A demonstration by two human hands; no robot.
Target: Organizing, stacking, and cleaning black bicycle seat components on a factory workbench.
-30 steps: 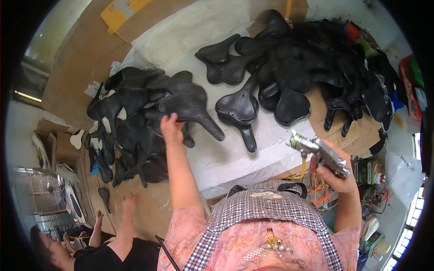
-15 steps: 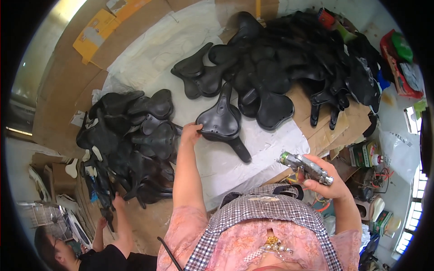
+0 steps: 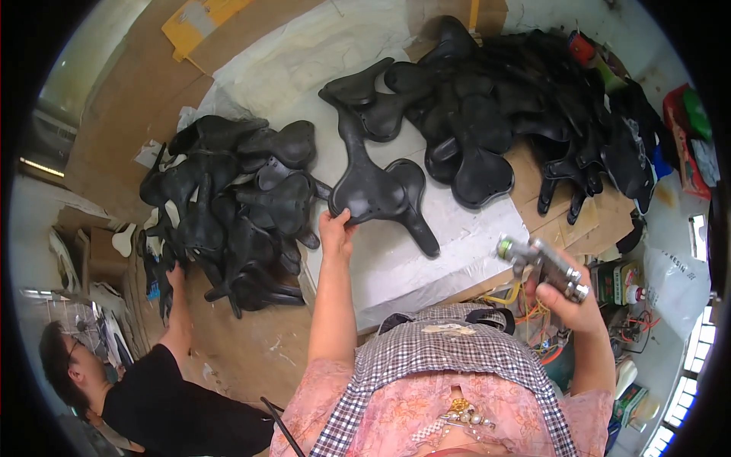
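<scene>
Black, smooth and glossy, the saddle (image 3: 369,190) meets your left hand (image 3: 337,234) at its wide rear edge: your thumb presses on top, and the fingers curl beneath, partly hidden. Your right hand (image 3: 567,297) is wrapped around a silver gun-shaped tool (image 3: 544,266) with a green ring near its tip, held above the near right edge of the worktop (image 3: 381,286). The saddle sits near the middle of that pale-covered surface, its narrow nose pointing away from you, and overlaps a second saddle (image 3: 422,225) whose nose points toward you. Loose heaps of black saddles flank it, a left pile (image 3: 236,202) and a larger right pile (image 3: 502,99). At far right, a red holder (image 3: 673,126) contains something green and clear plastic; you can't tell what a hanging translucent bag (image 3: 674,286) contains.
</scene>
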